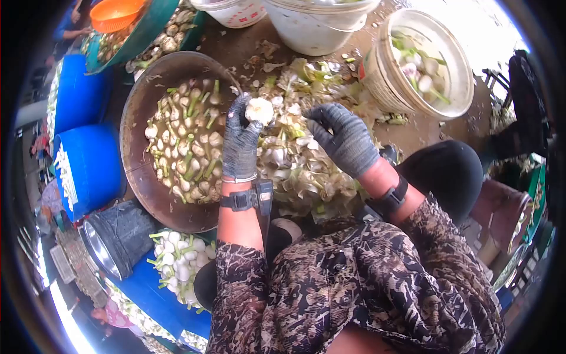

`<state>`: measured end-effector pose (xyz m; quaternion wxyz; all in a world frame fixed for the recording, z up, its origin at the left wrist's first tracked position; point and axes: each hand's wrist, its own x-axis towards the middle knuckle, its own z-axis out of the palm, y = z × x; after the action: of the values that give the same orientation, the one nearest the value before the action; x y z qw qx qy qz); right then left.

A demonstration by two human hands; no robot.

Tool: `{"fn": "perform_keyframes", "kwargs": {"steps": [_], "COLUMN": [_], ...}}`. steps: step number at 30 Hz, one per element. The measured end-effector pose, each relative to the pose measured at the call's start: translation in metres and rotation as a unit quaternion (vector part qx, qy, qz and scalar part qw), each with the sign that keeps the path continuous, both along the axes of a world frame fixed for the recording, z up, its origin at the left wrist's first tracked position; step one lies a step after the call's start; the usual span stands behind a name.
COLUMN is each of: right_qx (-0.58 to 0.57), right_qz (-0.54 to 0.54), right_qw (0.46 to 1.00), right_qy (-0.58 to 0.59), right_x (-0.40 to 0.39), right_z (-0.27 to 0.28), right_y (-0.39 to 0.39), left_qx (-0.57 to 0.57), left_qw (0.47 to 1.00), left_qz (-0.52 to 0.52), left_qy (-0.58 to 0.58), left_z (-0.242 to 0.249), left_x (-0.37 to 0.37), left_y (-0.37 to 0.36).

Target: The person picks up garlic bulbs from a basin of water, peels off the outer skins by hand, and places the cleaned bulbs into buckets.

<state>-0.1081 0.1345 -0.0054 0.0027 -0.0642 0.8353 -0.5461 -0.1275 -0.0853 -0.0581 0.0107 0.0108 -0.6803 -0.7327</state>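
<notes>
My left hand (240, 138), in a grey glove, is closed around a whitish garlic bulb (259, 111), held up beside the rim of a wide brown basin (137, 150). Inside the basin, many garlic bulbs (191, 147) with short green stems sit in murky water. My right hand (343, 137), gloved too, is a little to the right of the bulb and apart from it. Its fingers are curled and pinched together; whatever they hold, if anything, is too small to make out. Below both hands lies a heap of garlic peels (295, 156).
A white bucket (377, 71) with bulbs in water stands at the right, another white bucket (312, 32) at the top. Blue tubs (94, 165) line the left side. Peeled bulbs (180, 262) lie by my left knee. Another person (68, 32) is at the upper left.
</notes>
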Motion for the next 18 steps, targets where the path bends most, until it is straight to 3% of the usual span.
{"fn": "perform_keyframes", "kwargs": {"steps": [5, 8, 13, 15, 17, 18], "right_qx": [-0.015, 0.088, 0.163, 0.154, 0.107, 0.051], "right_qz": [-0.025, -0.005, -0.018, -0.022, -0.026, -0.044], "right_qw": [0.999, 0.995, 0.984, 0.987, 0.994, 0.998], "right_qy": [0.018, 0.048, 0.065, 0.045, 0.017, -0.012], "right_x": [0.019, 0.03, 0.042, 0.043, 0.043, 0.041], "right_z": [0.017, 0.021, 0.03, 0.031, 0.027, 0.023], "right_y": [0.014, 0.023, 0.033, 0.037, 0.042, 0.046], "left_qx": [-0.136, -0.182, -0.251, -0.247, -0.08, -0.078], "left_qw": [0.989, 0.981, 0.964, 0.965, 0.993, 0.994], "left_qz": [-0.056, -0.068, -0.072, -0.08, -0.081, -0.081], "left_qy": [-0.024, -0.009, 0.045, 0.042, -0.041, -0.016], "left_z": [0.046, 0.055, 0.072, 0.08, 0.085, 0.083], "left_x": [0.046, 0.062, 0.08, 0.086, 0.089, 0.088], "left_y": [0.048, 0.067, 0.086, 0.09, 0.092, 0.092]}}
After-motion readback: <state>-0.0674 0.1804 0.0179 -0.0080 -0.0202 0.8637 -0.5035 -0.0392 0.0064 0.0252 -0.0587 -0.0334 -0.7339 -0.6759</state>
